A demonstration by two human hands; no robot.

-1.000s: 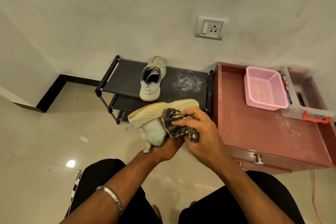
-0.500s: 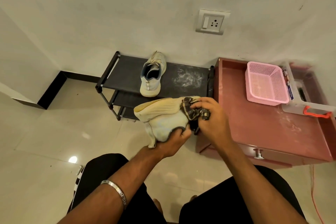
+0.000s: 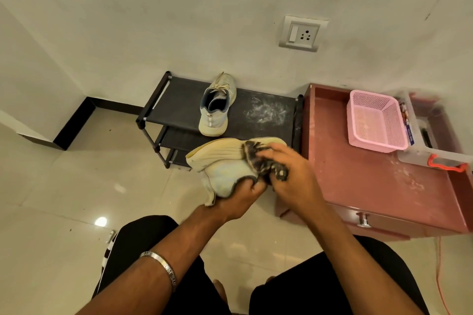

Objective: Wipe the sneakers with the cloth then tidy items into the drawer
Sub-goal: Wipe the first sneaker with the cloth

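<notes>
Grip first: your right hand pinches the dark cloth against the sole of the sneaker at frame centre, while your left hand curls round its heel opening from below. Held over the floor, the shoe could twist loose if you scrub hard. The second sneaker sits on the rack above. The drawer at lower right looks closed, so tidying hasn't begun.

A wall socket sits at upper right of the frame. A pink basket stands at right, touching a clear box with an orange latch. An orange cord runs at lower right.
</notes>
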